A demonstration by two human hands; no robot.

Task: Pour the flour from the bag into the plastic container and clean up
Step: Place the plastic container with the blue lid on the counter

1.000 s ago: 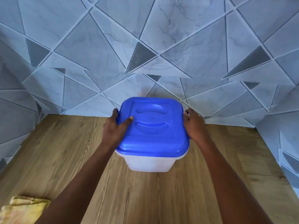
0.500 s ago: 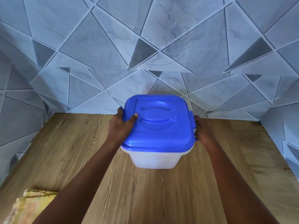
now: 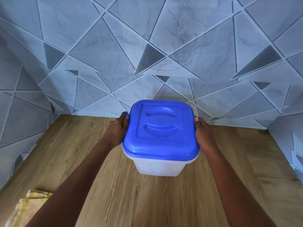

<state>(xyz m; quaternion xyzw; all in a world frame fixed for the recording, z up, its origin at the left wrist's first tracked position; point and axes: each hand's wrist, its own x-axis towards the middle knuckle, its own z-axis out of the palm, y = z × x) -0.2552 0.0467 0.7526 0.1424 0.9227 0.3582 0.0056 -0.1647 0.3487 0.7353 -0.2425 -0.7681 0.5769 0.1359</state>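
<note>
A square white translucent plastic container [image 3: 158, 166] stands on the wooden counter [image 3: 164, 202], close to the tiled back wall. A blue lid [image 3: 161, 128] covers it fully. My left hand [image 3: 117, 131] grips the container's left side under the lid rim, next to a small blue handle loop. My right hand [image 3: 202, 132] holds the right side the same way. Most of the fingers of both hands are hidden behind the lid's edge. The flour bag is out of view.
A yellowish cloth [image 3: 27, 205] lies at the counter's near left corner, partly cut off by the frame. Grey-blue tiled walls [image 3: 164, 54] close the counter in at the back, left and right.
The container has shifted a little to the right and towards the back wall. My left thumb has come off the top of the lid and now sits at the side.
</note>
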